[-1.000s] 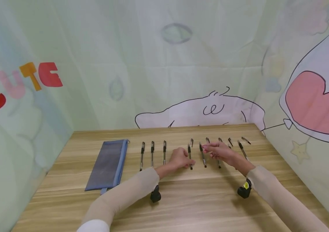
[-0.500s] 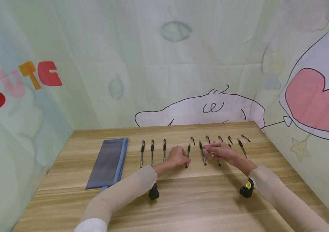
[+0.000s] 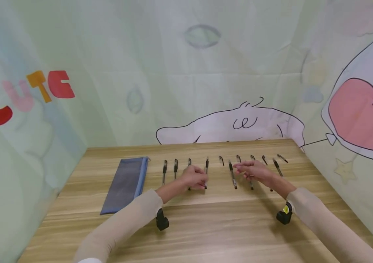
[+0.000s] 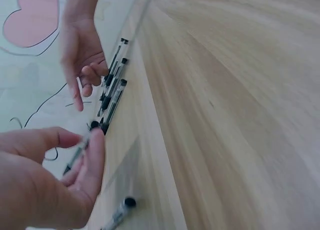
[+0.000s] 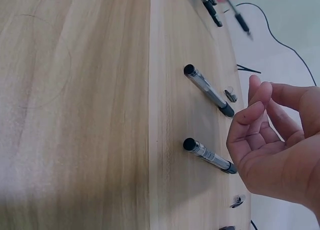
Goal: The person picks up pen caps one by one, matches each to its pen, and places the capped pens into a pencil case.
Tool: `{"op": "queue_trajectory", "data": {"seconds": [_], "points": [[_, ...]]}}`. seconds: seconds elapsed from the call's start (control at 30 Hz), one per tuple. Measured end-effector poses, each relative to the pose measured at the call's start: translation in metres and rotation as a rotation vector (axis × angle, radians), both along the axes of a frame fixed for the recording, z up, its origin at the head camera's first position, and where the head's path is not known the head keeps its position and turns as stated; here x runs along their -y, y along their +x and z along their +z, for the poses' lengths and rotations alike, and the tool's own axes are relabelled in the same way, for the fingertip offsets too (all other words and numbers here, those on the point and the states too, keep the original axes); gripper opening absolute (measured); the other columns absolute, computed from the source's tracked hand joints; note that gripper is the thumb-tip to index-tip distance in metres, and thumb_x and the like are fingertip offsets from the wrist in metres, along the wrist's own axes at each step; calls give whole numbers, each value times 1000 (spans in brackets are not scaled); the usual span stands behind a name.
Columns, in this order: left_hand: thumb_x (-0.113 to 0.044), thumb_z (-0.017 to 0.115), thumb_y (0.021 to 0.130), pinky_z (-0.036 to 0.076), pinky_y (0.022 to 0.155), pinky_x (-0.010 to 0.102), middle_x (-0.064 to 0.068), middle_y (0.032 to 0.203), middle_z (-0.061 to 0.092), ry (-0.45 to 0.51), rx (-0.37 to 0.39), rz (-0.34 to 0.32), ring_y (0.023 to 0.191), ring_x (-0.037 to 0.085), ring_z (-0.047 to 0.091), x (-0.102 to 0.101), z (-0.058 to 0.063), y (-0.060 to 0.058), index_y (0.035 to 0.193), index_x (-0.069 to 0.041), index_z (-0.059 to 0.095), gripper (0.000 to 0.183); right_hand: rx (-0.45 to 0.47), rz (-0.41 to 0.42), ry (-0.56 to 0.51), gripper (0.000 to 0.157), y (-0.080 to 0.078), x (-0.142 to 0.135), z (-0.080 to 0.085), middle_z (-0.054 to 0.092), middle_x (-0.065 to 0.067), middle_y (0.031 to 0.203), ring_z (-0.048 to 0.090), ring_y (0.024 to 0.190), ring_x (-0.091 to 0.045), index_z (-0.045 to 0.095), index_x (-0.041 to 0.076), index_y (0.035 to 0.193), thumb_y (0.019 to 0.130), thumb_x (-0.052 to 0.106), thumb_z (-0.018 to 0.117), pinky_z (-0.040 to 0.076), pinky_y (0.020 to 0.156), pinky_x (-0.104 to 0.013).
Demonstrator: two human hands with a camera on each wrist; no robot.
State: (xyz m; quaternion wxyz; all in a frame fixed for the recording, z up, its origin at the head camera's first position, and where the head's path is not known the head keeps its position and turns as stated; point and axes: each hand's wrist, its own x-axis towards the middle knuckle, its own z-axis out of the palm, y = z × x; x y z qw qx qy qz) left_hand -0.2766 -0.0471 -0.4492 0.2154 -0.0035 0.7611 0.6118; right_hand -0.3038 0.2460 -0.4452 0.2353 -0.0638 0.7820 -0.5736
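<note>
A pale green printed backdrop takes up the whole upper half of the head view, with a balloon drawing at the right edge and coloured letters at the left. Below it, the wood-grained table fills the lower middle. Two beige sleeves reach in from the bottom corners, crossing over the tabletop.

Left of centre lies a blue-grey mesh pouch, flat, its zip edge to the right; the left sleeve covers its lower right corner. Whether anything is inside I can't tell.

The left hand, at the centre, pinches an uncapped pen near its lower end, tip pointing away. The right hand, right of centre, holds nothing; its fingers are loosely bent. A small black camera sits under the left wrist, another under the right.

Three capped pens stand in a row between pouch and left hand, which hides part of the nearest. More uncapped pens lie to the right, some partly behind the right hand and wrist.

Smallest are the loose caps, strung along the far side of the table, right of centre.
</note>
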Motion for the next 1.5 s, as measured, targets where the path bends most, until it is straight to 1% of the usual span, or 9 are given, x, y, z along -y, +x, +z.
{"op": "queue_trajectory", "data": {"seconds": [0.13, 0.33, 0.6, 0.7, 0.87, 1.07, 1.23, 1.3, 1.5], "points": [[-1, 61, 87, 64, 68, 26, 13, 92, 68, 57, 30, 9, 70, 15, 66, 11, 0, 3, 126, 5, 58, 40, 9, -2, 6, 50, -2, 1, 1, 74, -6, 114, 58, 77, -5, 48, -6, 146, 105, 21, 58, 48, 67, -20], [-3, 60, 87, 63, 68, 24, 10, 88, 68, 74, 31, -3, 71, 15, 67, 23, 1, 8, 111, 1, 59, 24, -4, -51, 22, 48, -8, 6, 4, 74, -4, 114, 60, 76, -6, 53, -3, 144, 104, 22, 60, 50, 67, -20], [-5, 59, 92, 61, 63, 21, 7, 87, 66, 55, 13, 10, 71, 15, 64, 34, 3, 12, 119, 4, 60, 28, -36, -69, 21, 47, -23, 18, 4, 61, -20, 142, 62, 77, -3, 54, -6, 142, 104, 21, 61, 49, 67, -17], [-6, 59, 93, 61, 64, 21, 7, 88, 66, 47, 7, 14, 71, 14, 64, 38, 2, 14, 123, 5, 60, 32, -113, -60, 102, 48, -31, 24, 5, 66, -19, 134, 65, 83, -9, 55, -4, 143, 104, 24, 61, 53, 71, -21], [-4, 59, 93, 61, 65, 21, 7, 91, 65, 56, 16, 10, 72, 15, 63, 40, 1, 14, 124, 5, 59, 33, -338, -28, 299, 40, -48, 32, 5, 71, -21, 121, 65, 90, -23, 64, -2, 133, 103, 24, 62, 54, 70, -28], [-4, 60, 91, 61, 65, 21, 7, 89, 66, 78, 24, 7, 72, 14, 64, 40, 1, 16, 124, 6, 59, 34, -545, 45, 445, 35, -67, 45, -1, 73, -22, 114, 58, 83, -18, 69, -4, 126, 101, 20, 64, 46, 63, -23], [-3, 59, 90, 62, 65, 22, 5, 86, 65, 86, 29, -3, 71, 13, 64, 39, 2, 17, 126, 7, 58, 38, -641, 58, 422, 32, -75, 56, -14, 75, -17, 95, 59, 73, -16, 72, -8, 115, 96, 17, 68, 47, 60, -24], [-3, 59, 89, 62, 66, 22, 5, 86, 65, 89, 30, -7, 71, 13, 64, 39, 2, 18, 126, 7, 58, 38, -673, 61, 441, 31, -76, 60, -18, 76, -18, 93, 64, 76, -21, 72, -10, 110, 94, 16, 69, 54, 64, -29], [-5, 61, 90, 62, 67, 24, 5, 86, 66, 84, 15, -25, 71, 14, 65, 39, 0, 20, 117, 5, 61, 28, -682, 83, 613, 25, -72, 71, -19, 76, -25, 100, 69, 81, -27, 74, -11, 105, 91, 9, 74, 59, 72, -37]]}}
